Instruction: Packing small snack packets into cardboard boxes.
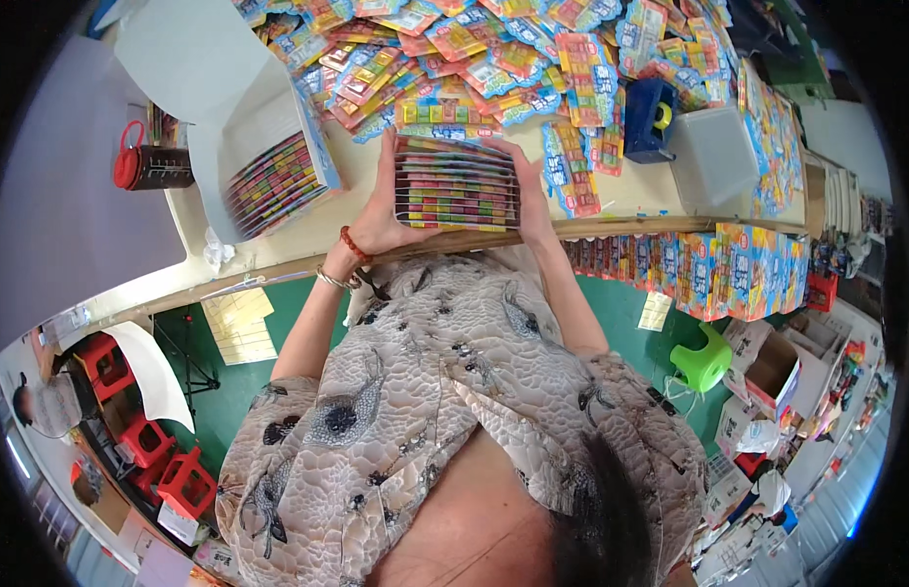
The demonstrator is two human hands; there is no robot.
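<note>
Between my two hands stands a block of flat, colourful blister packets (pixel 457 186), lined up face to face at the table's near edge. My left hand (pixel 381 217) closes on its left side, with a red bead bracelet and a pale bangle on the wrist. The right side is gripped by my right hand (pixel 529 191), fingers reaching along the far corner. To the left, an open white carton (pixel 208 108) lies tilted with a row of similar packets (pixel 281 184) inside it. Just beyond my hands spreads a large loose heap of packets (pixel 474 49).
A blue tape dispenser (pixel 650 119) and a translucent plastic tub (pixel 713 157) stand right of the heap. A dark bottle with a red lid (pixel 153 166) is at the left. Filled display boxes (pixel 738 271) line the table's front right. Below are a green stool (pixel 702 359) and red stools (pixel 187 483).
</note>
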